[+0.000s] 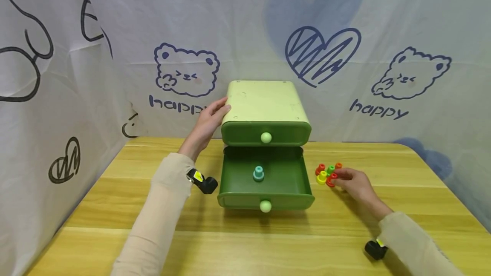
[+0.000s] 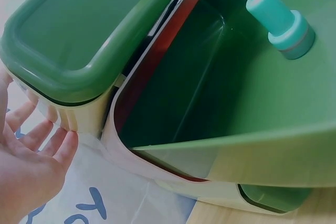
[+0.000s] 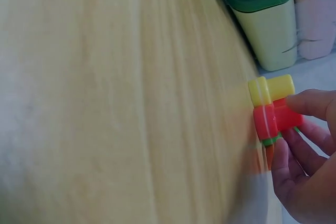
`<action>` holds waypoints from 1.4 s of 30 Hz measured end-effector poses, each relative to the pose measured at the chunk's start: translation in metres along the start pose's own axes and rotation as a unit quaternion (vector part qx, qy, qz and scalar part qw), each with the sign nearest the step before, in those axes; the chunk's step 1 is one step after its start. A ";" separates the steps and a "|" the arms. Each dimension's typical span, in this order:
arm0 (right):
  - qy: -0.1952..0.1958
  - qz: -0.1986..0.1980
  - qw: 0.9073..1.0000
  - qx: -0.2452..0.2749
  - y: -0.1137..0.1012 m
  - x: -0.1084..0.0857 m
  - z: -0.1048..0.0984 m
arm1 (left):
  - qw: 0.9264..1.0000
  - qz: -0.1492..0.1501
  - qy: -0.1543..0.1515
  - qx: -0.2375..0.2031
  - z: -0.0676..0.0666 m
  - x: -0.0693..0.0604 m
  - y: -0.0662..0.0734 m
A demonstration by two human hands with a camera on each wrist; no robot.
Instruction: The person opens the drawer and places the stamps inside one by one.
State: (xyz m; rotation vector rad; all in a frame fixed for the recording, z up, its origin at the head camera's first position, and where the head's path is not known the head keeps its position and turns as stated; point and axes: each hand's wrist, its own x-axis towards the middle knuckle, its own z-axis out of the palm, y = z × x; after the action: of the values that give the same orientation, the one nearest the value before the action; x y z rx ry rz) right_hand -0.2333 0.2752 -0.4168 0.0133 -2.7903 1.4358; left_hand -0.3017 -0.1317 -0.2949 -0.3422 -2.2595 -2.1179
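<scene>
A small cabinet (image 1: 264, 99) with a pale yellow-green top and two green drawers stands on the table. Its lower drawer (image 1: 238, 182) is pulled out, and a turquoise peg (image 1: 258, 173) stands inside. My left hand (image 1: 207, 123) rests against the cabinet's left side, fingertips (image 2: 67, 142) touching the upper section. To the right of the drawer, my right hand (image 1: 356, 185) pinches a red peg (image 3: 268, 120) within a cluster. A yellow peg (image 1: 322, 177), a green peg (image 1: 330, 169), another red peg (image 1: 320, 168) and an orange peg (image 1: 339, 165) stand close around it.
The shut upper drawer (image 1: 245, 134) has a round pale knob (image 1: 266, 137), and the lower drawer's knob (image 1: 265, 206) sticks out toward me. Wooden table (image 1: 245, 250) surrounds the cabinet. A white printed cloth (image 1: 245, 24) hangs behind and at the left.
</scene>
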 end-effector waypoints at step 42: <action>-0.012 -0.059 0.997 -0.038 -0.057 -0.022 -0.014 | 1.000 0.000 0.002 -0.004 0.001 -0.002 0.001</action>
State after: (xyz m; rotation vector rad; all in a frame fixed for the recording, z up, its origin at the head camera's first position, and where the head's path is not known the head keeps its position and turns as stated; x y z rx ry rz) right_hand -0.2109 0.2536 -0.3620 0.1924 -2.8069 1.3130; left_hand -0.2996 -0.1310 -0.2945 -0.3363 -2.2502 -2.1259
